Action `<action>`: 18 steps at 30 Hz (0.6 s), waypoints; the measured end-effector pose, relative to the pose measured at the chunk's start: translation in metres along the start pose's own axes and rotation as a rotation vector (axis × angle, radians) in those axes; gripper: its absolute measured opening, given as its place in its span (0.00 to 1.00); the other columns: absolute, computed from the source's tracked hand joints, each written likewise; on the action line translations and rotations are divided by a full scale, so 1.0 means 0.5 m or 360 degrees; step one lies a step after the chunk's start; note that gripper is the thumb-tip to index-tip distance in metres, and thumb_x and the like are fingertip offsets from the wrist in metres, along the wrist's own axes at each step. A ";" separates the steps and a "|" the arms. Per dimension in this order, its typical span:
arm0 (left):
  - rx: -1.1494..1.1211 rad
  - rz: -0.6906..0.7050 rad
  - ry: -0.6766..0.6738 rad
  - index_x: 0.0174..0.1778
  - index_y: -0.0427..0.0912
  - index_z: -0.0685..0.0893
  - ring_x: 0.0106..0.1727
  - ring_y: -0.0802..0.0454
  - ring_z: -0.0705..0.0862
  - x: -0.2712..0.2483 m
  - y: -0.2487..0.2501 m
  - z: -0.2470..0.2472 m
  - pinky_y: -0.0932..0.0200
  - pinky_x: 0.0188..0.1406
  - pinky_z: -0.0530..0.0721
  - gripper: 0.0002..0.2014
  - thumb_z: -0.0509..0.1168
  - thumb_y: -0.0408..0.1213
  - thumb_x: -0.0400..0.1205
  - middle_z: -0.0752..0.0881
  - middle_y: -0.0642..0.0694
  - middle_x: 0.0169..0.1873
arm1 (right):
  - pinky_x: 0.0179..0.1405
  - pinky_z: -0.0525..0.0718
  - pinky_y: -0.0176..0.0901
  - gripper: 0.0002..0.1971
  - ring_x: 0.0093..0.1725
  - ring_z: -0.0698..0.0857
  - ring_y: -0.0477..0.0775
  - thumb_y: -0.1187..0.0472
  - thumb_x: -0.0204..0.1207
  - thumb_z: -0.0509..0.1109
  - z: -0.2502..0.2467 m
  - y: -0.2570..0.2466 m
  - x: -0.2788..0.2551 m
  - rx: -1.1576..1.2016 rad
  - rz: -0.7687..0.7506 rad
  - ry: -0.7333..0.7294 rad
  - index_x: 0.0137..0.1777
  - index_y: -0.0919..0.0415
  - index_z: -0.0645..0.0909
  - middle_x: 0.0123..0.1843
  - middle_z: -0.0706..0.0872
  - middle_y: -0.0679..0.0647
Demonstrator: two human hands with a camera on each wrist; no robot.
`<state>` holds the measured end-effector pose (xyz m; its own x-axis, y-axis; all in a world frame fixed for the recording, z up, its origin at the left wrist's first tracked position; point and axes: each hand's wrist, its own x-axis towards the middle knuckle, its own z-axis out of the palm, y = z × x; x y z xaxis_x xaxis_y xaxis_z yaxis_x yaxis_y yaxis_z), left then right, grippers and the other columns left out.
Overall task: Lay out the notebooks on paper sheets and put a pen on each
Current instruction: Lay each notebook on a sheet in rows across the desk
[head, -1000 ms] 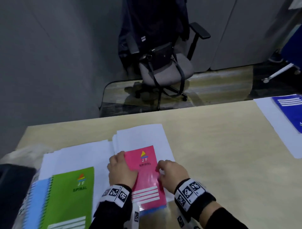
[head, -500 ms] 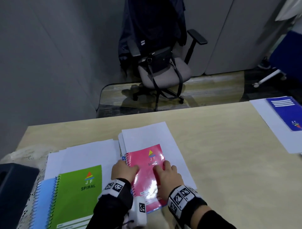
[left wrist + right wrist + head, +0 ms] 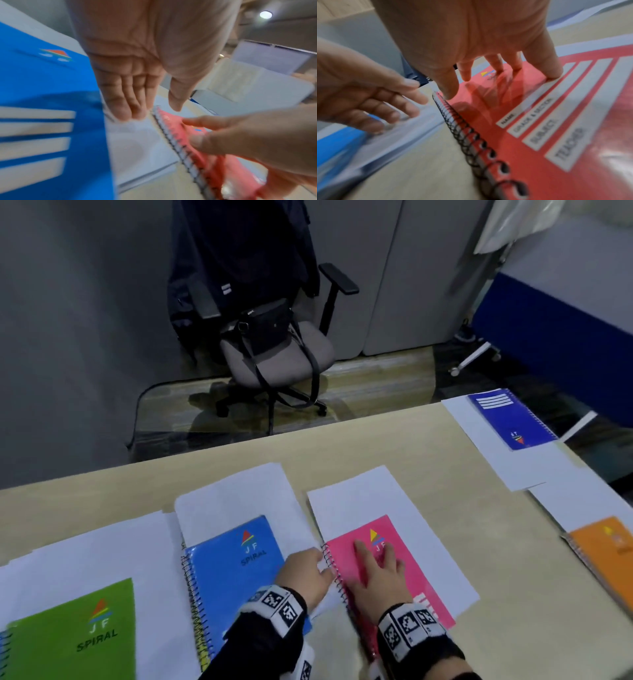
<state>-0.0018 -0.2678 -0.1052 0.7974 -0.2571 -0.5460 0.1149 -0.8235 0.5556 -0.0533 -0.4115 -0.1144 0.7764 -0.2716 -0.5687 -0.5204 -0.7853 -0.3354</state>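
Near the tabletop's [image 3: 445, 460] front edge, the pink notebook [image 3: 404, 556] is laid on a paper sheet [image 3: 363, 501], long axis running front to back, spiral leftward. It is pressed flat by the right hand [image 3: 376, 577], fingers straight, nothing gripped. The left hand [image 3: 305, 573] is held open beside the spiral.

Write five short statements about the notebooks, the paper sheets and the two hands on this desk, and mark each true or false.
1. The right hand rests with straight fingers on the pink notebook. True.
2. The pink notebook lies on a paper sheet. True.
3. A pen lies on the light blue notebook. False: no pen shows on any notebook in view.
4. The left hand grips the green notebook. False: it holds nothing and sits between the light blue and pink notebooks, by the pink one's spiral.
5. The dark blue notebook lies on its own sheet at the desk's far right. True.
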 end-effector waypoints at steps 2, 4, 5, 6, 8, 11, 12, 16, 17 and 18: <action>0.0070 0.0054 0.0068 0.76 0.47 0.71 0.69 0.48 0.77 0.021 0.023 0.010 0.55 0.67 0.76 0.25 0.61 0.48 0.83 0.76 0.46 0.69 | 0.79 0.58 0.66 0.36 0.83 0.39 0.71 0.48 0.80 0.62 -0.020 0.049 0.003 0.0011 0.0117 0.0010 0.82 0.32 0.46 0.85 0.35 0.56; 0.0112 0.0140 0.0099 0.79 0.48 0.68 0.73 0.48 0.71 0.044 0.058 0.023 0.52 0.71 0.74 0.27 0.61 0.47 0.83 0.70 0.47 0.74 | 0.79 0.58 0.68 0.38 0.83 0.38 0.71 0.46 0.79 0.64 -0.044 0.094 0.008 0.0047 0.0230 0.0030 0.82 0.32 0.45 0.85 0.34 0.55; 0.0151 0.0178 0.0094 0.79 0.48 0.67 0.76 0.48 0.68 0.054 0.072 0.030 0.52 0.73 0.72 0.27 0.61 0.46 0.83 0.66 0.47 0.76 | 0.79 0.58 0.68 0.39 0.83 0.38 0.72 0.45 0.78 0.65 -0.054 0.113 0.010 0.0058 0.0271 0.0034 0.82 0.32 0.45 0.85 0.34 0.55; 0.0196 0.0206 0.0084 0.80 0.49 0.66 0.78 0.48 0.64 0.063 0.086 0.036 0.52 0.75 0.70 0.28 0.61 0.46 0.83 0.63 0.46 0.79 | 0.79 0.58 0.68 0.40 0.83 0.39 0.72 0.46 0.77 0.66 -0.065 0.131 0.013 0.0065 0.0300 0.0034 0.82 0.32 0.45 0.85 0.34 0.54; 0.0274 0.0217 0.0048 0.81 0.50 0.64 0.82 0.47 0.55 0.081 0.113 0.055 0.51 0.78 0.64 0.29 0.62 0.46 0.83 0.55 0.45 0.83 | 0.80 0.57 0.67 0.40 0.83 0.39 0.72 0.51 0.76 0.67 -0.088 0.167 0.018 0.0101 0.0348 0.0032 0.81 0.33 0.46 0.85 0.35 0.54; 0.0439 0.0205 0.0005 0.82 0.53 0.61 0.84 0.42 0.47 0.102 0.147 0.088 0.43 0.80 0.59 0.32 0.64 0.48 0.81 0.48 0.43 0.84 | 0.80 0.56 0.66 0.41 0.83 0.40 0.72 0.57 0.75 0.67 -0.122 0.221 0.026 0.0149 0.0413 0.0049 0.81 0.33 0.48 0.86 0.36 0.54; 0.0491 0.0184 -0.0009 0.82 0.55 0.59 0.84 0.41 0.44 0.107 0.157 0.100 0.38 0.80 0.57 0.34 0.64 0.49 0.80 0.45 0.43 0.84 | 0.80 0.56 0.66 0.41 0.83 0.40 0.71 0.59 0.75 0.68 -0.131 0.240 0.028 0.0165 0.0434 0.0061 0.81 0.34 0.49 0.86 0.36 0.55; 0.0562 0.0077 -0.0022 0.83 0.61 0.50 0.84 0.40 0.36 0.114 0.174 0.128 0.27 0.76 0.51 0.43 0.68 0.54 0.76 0.35 0.46 0.83 | 0.79 0.57 0.66 0.44 0.83 0.40 0.70 0.62 0.74 0.69 -0.164 0.306 0.034 0.0228 0.0535 0.0093 0.81 0.35 0.48 0.86 0.36 0.52; 0.0577 0.0061 -0.0025 0.83 0.62 0.48 0.83 0.40 0.35 0.116 0.180 0.133 0.26 0.75 0.50 0.44 0.68 0.56 0.76 0.34 0.46 0.83 | 0.80 0.57 0.65 0.45 0.84 0.40 0.69 0.62 0.73 0.70 -0.173 0.326 0.035 0.0231 0.0560 0.0099 0.82 0.35 0.48 0.86 0.36 0.52; 0.0586 0.0046 -0.0022 0.83 0.63 0.47 0.83 0.40 0.34 0.118 0.184 0.137 0.25 0.75 0.50 0.46 0.68 0.57 0.75 0.33 0.46 0.83 | 0.80 0.57 0.65 0.46 0.84 0.41 0.68 0.62 0.72 0.71 -0.181 0.344 0.036 0.0215 0.0571 0.0100 0.82 0.36 0.46 0.86 0.37 0.51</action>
<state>0.0152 -0.3933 -0.1289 0.7889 -0.2874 -0.5433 -0.1304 -0.9421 0.3090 -0.0966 -0.6017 -0.1140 0.5547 -0.5524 -0.6222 -0.8017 -0.5550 -0.2219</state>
